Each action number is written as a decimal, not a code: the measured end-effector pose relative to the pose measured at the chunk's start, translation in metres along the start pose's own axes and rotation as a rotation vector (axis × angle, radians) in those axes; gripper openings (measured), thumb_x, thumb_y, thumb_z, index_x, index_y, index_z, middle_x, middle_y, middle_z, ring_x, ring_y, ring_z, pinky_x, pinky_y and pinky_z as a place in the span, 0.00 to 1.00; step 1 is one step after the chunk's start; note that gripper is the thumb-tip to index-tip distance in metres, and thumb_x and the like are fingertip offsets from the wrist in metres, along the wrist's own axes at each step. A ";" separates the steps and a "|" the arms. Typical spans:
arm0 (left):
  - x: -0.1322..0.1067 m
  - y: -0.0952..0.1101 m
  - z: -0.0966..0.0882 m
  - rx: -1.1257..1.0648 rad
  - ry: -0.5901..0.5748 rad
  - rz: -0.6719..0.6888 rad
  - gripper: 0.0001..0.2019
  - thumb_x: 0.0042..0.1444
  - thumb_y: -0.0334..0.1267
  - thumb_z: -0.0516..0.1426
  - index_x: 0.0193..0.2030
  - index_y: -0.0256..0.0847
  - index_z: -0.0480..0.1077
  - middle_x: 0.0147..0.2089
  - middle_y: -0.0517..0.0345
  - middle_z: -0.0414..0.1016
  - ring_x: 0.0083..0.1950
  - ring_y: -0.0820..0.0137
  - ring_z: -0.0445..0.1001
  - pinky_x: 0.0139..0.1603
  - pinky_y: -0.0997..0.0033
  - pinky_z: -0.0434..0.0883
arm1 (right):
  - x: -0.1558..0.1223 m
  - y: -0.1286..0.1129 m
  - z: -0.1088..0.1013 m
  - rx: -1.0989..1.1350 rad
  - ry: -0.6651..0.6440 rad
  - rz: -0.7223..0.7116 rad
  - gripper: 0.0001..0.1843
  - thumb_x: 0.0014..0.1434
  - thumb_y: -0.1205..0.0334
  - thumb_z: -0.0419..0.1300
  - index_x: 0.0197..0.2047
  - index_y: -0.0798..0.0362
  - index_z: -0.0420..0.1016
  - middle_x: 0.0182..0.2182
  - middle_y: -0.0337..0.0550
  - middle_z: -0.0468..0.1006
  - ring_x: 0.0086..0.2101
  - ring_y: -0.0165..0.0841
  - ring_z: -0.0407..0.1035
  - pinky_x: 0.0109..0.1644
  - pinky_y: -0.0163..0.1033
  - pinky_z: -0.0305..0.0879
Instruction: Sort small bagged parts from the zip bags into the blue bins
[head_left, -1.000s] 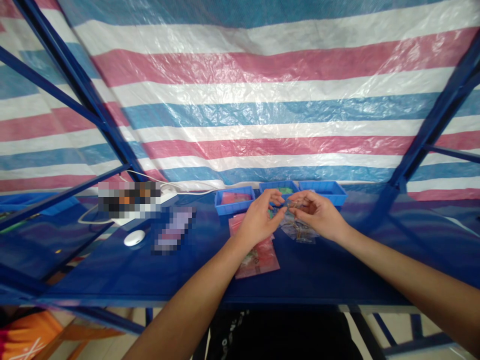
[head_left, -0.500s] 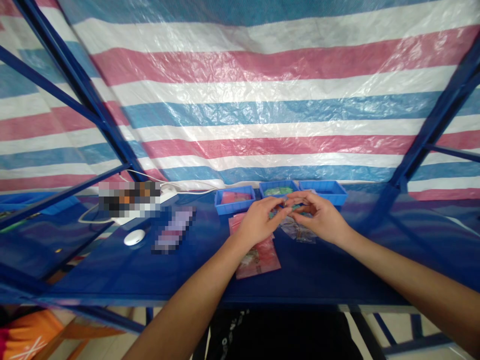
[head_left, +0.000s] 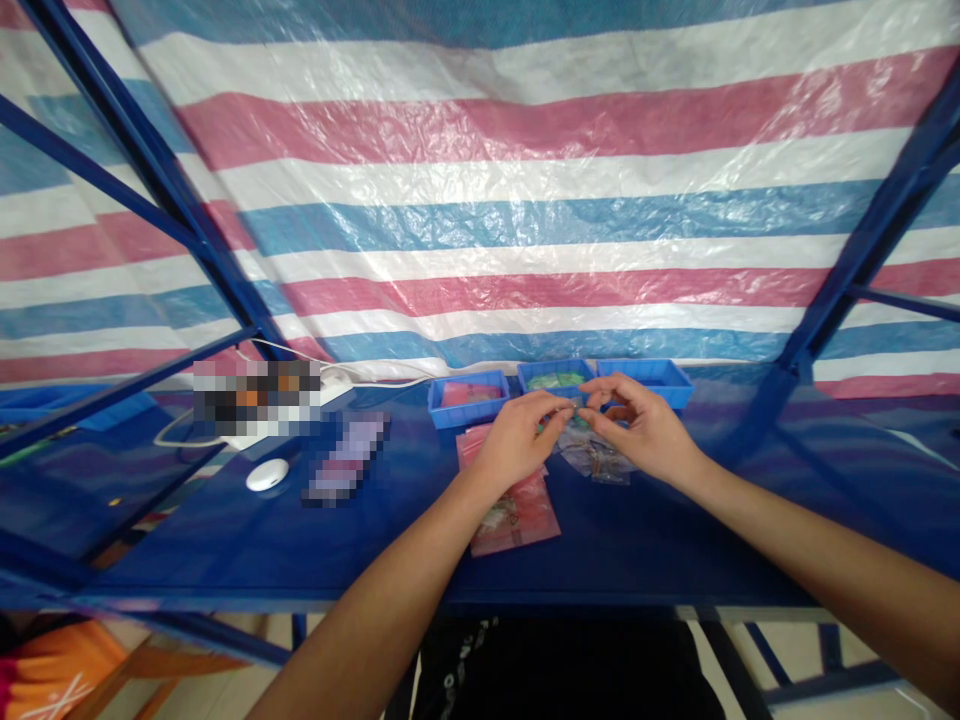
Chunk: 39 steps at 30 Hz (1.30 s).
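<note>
My left hand (head_left: 523,436) and my right hand (head_left: 639,425) meet over the table, thumbs and forefingers pinched close together. Between the fingertips is a small clear-and-green piece (head_left: 577,405), too small to make out its kind. Just beneath the hands lie several small clear plastic bags (head_left: 592,455), partly covered by my fingers. A pink plastic bag (head_left: 529,518) with something pale and greenish inside lies under my left wrist, partly hidden by it.
Three blue bins stand along the back: one with pink bags (head_left: 466,393), one with green pieces (head_left: 555,381), and a right-hand bin (head_left: 652,382). A white oval case (head_left: 268,475), a blurred phone-like object (head_left: 349,457) and a white power strip (head_left: 270,430) lie left on the blue table (head_left: 675,550).
My right hand's raised fingers have come down and closed into a pinch beside the left fingertips. Both hands stay in nearly the same place; the bags and bins have not moved.
</note>
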<state>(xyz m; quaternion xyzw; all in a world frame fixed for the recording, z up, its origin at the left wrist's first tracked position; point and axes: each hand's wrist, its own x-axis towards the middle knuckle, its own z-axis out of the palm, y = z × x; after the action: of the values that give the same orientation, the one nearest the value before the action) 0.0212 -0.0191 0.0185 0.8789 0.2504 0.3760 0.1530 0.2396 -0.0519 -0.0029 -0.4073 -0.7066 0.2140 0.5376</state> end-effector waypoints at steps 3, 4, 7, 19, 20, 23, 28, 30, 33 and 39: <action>0.001 0.000 -0.001 -0.026 0.050 0.031 0.13 0.71 0.39 0.55 0.51 0.42 0.81 0.49 0.49 0.81 0.51 0.62 0.79 0.55 0.62 0.75 | 0.001 -0.001 -0.001 -0.018 -0.017 -0.027 0.19 0.63 0.47 0.69 0.55 0.43 0.79 0.43 0.47 0.77 0.43 0.42 0.75 0.43 0.47 0.80; 0.002 -0.001 -0.001 -0.033 0.072 0.034 0.12 0.71 0.39 0.56 0.51 0.42 0.81 0.49 0.49 0.81 0.51 0.62 0.79 0.55 0.62 0.75 | 0.001 -0.002 -0.001 -0.008 -0.028 -0.032 0.18 0.64 0.48 0.69 0.54 0.43 0.80 0.45 0.48 0.77 0.44 0.42 0.75 0.44 0.47 0.80; 0.002 -0.001 -0.001 -0.060 0.096 -0.011 0.09 0.69 0.39 0.59 0.48 0.41 0.80 0.47 0.51 0.81 0.48 0.64 0.80 0.50 0.65 0.76 | 0.001 -0.003 0.000 0.042 -0.059 -0.024 0.15 0.65 0.49 0.67 0.51 0.44 0.81 0.47 0.48 0.79 0.46 0.43 0.77 0.47 0.48 0.80; 0.000 -0.010 0.010 -0.455 0.123 -0.213 0.16 0.62 0.42 0.66 0.53 0.40 0.72 0.42 0.53 0.83 0.41 0.67 0.82 0.44 0.69 0.78 | 0.004 0.003 0.000 0.270 -0.075 0.147 0.17 0.59 0.45 0.72 0.44 0.47 0.80 0.36 0.42 0.84 0.31 0.35 0.76 0.34 0.41 0.77; 0.000 -0.010 0.010 -0.469 0.134 -0.210 0.16 0.62 0.41 0.66 0.53 0.39 0.72 0.43 0.52 0.83 0.43 0.67 0.82 0.47 0.68 0.78 | 0.005 0.003 0.000 0.278 -0.076 0.149 0.17 0.59 0.45 0.72 0.44 0.47 0.80 0.36 0.42 0.84 0.32 0.35 0.77 0.33 0.41 0.77; 0.000 -0.010 0.010 -0.465 0.134 -0.192 0.15 0.62 0.41 0.66 0.52 0.39 0.72 0.44 0.52 0.83 0.44 0.67 0.83 0.50 0.66 0.78 | 0.004 0.004 0.000 0.279 -0.097 0.137 0.18 0.59 0.45 0.72 0.48 0.46 0.81 0.39 0.44 0.84 0.36 0.37 0.78 0.35 0.41 0.77; -0.001 -0.008 0.007 -0.420 0.097 -0.167 0.15 0.62 0.39 0.66 0.52 0.40 0.72 0.44 0.52 0.84 0.45 0.67 0.83 0.50 0.66 0.79 | 0.002 0.006 0.000 0.242 -0.121 0.118 0.16 0.59 0.47 0.73 0.45 0.47 0.82 0.43 0.45 0.84 0.36 0.37 0.77 0.38 0.42 0.78; -0.001 -0.007 0.006 -0.412 0.102 -0.168 0.14 0.62 0.39 0.66 0.53 0.40 0.72 0.44 0.52 0.84 0.45 0.66 0.83 0.51 0.65 0.79 | 0.002 0.006 -0.001 0.234 -0.122 0.117 0.16 0.59 0.46 0.72 0.44 0.47 0.83 0.42 0.44 0.84 0.35 0.36 0.76 0.37 0.42 0.77; 0.000 -0.006 0.006 -0.407 0.112 -0.167 0.14 0.62 0.39 0.66 0.52 0.39 0.73 0.44 0.52 0.84 0.45 0.66 0.83 0.50 0.65 0.79 | 0.002 0.007 -0.002 0.227 -0.110 0.103 0.16 0.61 0.46 0.71 0.44 0.47 0.83 0.42 0.45 0.83 0.36 0.37 0.76 0.37 0.42 0.77; 0.002 0.000 -0.001 -0.233 0.118 -0.114 0.04 0.62 0.36 0.65 0.42 0.40 0.80 0.43 0.53 0.83 0.44 0.66 0.81 0.49 0.66 0.77 | 0.003 0.006 -0.002 0.171 -0.086 0.013 0.12 0.62 0.48 0.70 0.44 0.45 0.83 0.43 0.46 0.78 0.43 0.40 0.75 0.41 0.43 0.76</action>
<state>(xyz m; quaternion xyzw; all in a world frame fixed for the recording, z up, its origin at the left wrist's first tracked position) 0.0219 -0.0179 0.0202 0.8161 0.2630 0.4441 0.2600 0.2433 -0.0461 -0.0044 -0.3550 -0.7054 0.2945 0.5382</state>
